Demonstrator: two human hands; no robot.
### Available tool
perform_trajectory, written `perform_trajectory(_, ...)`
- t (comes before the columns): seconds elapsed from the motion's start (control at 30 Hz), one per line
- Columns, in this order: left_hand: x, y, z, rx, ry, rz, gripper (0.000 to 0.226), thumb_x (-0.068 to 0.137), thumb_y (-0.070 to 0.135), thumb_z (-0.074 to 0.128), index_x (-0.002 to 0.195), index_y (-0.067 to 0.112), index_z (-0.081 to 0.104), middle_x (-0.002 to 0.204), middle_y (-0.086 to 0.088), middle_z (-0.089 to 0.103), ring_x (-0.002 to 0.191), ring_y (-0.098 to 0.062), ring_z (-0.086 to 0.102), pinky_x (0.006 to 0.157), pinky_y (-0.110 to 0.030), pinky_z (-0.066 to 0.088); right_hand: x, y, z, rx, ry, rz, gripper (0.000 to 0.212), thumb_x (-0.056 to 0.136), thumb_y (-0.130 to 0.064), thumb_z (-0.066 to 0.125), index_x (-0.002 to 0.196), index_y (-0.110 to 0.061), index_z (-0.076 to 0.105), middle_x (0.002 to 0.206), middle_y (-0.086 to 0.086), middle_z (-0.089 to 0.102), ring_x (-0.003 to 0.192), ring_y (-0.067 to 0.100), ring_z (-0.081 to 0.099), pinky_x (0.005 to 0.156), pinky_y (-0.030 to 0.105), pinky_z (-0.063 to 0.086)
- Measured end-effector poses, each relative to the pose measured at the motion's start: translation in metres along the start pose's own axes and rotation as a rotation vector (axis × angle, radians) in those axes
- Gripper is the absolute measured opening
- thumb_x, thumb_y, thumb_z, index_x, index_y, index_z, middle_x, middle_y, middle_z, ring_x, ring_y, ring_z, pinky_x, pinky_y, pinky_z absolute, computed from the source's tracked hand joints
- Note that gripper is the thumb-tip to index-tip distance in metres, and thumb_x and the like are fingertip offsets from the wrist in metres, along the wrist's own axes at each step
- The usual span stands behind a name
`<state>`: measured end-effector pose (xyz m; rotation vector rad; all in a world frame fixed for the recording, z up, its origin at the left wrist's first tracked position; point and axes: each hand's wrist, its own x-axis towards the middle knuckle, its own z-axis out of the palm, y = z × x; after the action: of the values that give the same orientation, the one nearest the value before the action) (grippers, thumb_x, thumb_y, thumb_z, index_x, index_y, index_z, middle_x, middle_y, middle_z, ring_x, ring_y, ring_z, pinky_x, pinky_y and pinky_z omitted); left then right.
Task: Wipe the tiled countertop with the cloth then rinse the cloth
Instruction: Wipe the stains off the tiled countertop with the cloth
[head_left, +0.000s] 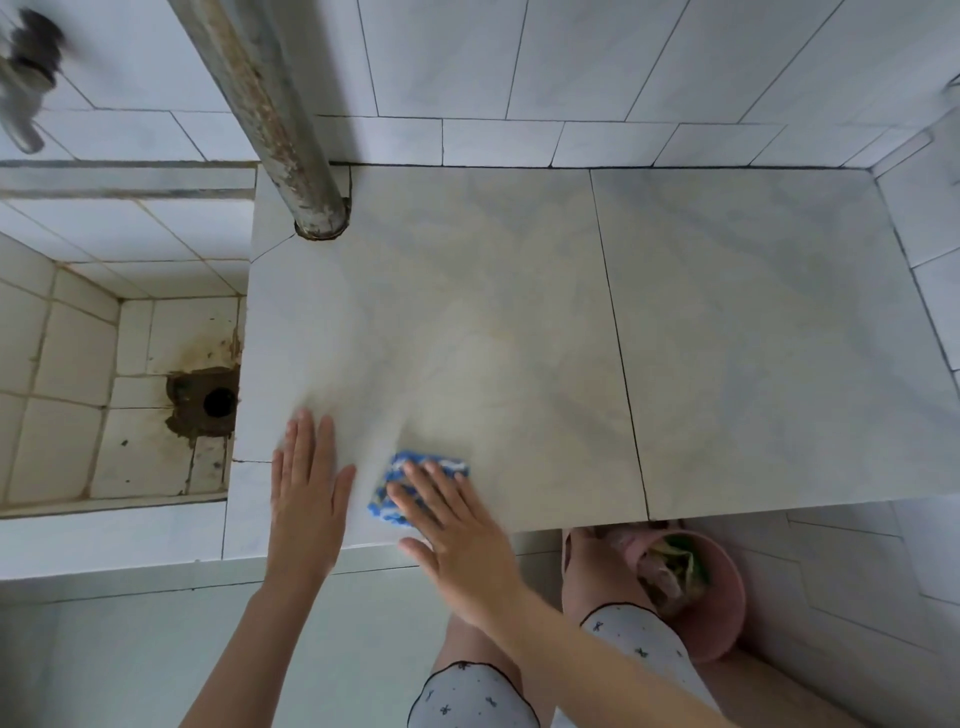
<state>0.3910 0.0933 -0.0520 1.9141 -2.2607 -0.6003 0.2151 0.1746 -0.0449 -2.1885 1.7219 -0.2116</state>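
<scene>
A blue and white cloth (410, 470) lies on the pale tiled countertop (519, 322) near its front left corner. My right hand (457, 540) presses flat on the cloth, fingers spread over it, covering its near half. Just left of the cloth, my left hand (309, 483) rests flat on the countertop with fingers together and nothing in it.
A tiled sink basin (67, 364) with a dark stained drain hole (218, 401) sits left of the countertop. A tap (26, 78) hangs at the top left. A rusty vertical pipe (291, 130) meets the counter's back left. A pink bucket (696, 592) stands on the floor below right.
</scene>
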Motion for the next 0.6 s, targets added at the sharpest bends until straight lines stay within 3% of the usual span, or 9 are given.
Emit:
perform_trajectory(0.07,-0.001,0.001,0.0,-0.01,0.009,-0.001,0.063,0.096,0.045,0.019,0.15,0.015,0.007,0.158,-0.003,0.001,0.146,-0.014,-0.005,0.117,-0.026,-0.006,-0.008,0.03,-0.005,-0.085,-0.007,0.019,0.045,0.103,-0.035,0.024,0.145,-0.022,0.033,0.155,0.003,0.026,0.144,0.021,0.019,0.117,0.038,0.012)
perform_trajectory(0.17,-0.002,0.004,0.0,-0.022,0.011,-0.007,0.063,0.096,0.045,0.019,0.15,0.015,0.007,0.158,-0.002,-0.001,0.145,-0.013,-0.007,0.117,-0.027,-0.007,-0.026,0.095,-0.021,-0.177,0.005,0.31,0.051,0.103,-0.033,0.009,0.145,-0.016,0.034,0.155,0.008,0.023,0.143,0.028,0.019,0.116,0.042,0.01)
perform_trajectory(0.27,-0.002,0.006,0.0,-0.042,0.024,-0.012,0.059,0.1,0.039,0.027,0.15,0.013,0.009,0.158,-0.003,0.0,0.145,-0.014,-0.007,0.118,-0.033,-0.004,-0.061,0.136,-0.038,-0.128,0.068,0.624,0.056,0.101,-0.043,0.005,0.15,-0.018,0.014,0.158,0.006,0.009,0.146,0.021,0.006,0.117,0.039,0.006)
perform_trajectory(0.37,-0.002,0.009,-0.001,-0.06,0.021,-0.027,0.06,0.098,0.031,0.034,0.15,0.011,0.011,0.158,-0.005,0.002,0.146,-0.015,-0.005,0.119,-0.037,0.0,-0.069,0.119,-0.034,-0.092,0.106,0.749,0.058,0.1,-0.046,0.004,0.151,-0.017,0.006,0.158,0.008,0.002,0.146,0.022,-0.001,0.117,0.041,0.003)
perform_trajectory(0.43,-0.002,0.01,-0.001,-0.061,0.02,-0.031,0.06,0.097,0.03,0.035,0.149,0.011,0.011,0.158,-0.006,0.002,0.146,-0.016,-0.005,0.119,-0.038,0.0,-0.06,0.083,-0.02,-0.093,0.069,0.661,0.056,0.101,-0.039,0.01,0.148,-0.011,0.022,0.155,0.013,0.017,0.143,0.029,0.011,0.115,0.045,0.009)
perform_trajectory(0.5,-0.001,0.009,-0.001,-0.067,0.015,-0.037,0.06,0.097,0.029,0.035,0.15,0.012,0.011,0.158,-0.005,0.002,0.146,-0.015,-0.004,0.118,-0.036,-0.001,-0.048,0.037,-0.002,-0.083,-0.035,0.406,0.049,0.099,-0.035,0.023,0.14,-0.015,0.043,0.154,0.01,0.026,0.143,0.03,0.013,0.114,0.046,0.013)
perform_trajectory(0.53,-0.001,0.008,-0.001,-0.071,0.01,-0.04,0.06,0.097,0.028,0.035,0.149,0.013,0.011,0.158,-0.005,0.003,0.145,-0.015,-0.004,0.118,-0.035,-0.001,-0.044,0.015,0.005,-0.064,-0.065,0.296,0.048,0.097,-0.037,0.028,0.138,-0.02,0.045,0.155,0.006,0.024,0.145,0.028,0.01,0.115,0.044,0.012)
perform_trajectory(0.6,0.0,0.006,-0.002,-0.078,0.006,-0.041,0.059,0.098,0.025,0.038,0.149,0.013,0.011,0.158,-0.004,0.003,0.145,-0.015,-0.003,0.118,-0.035,-0.001,-0.037,-0.012,0.014,-0.034,-0.048,0.191,0.051,0.098,-0.043,0.032,0.146,-0.026,0.031,0.157,0.001,0.019,0.146,0.021,0.01,0.116,0.039,0.01)
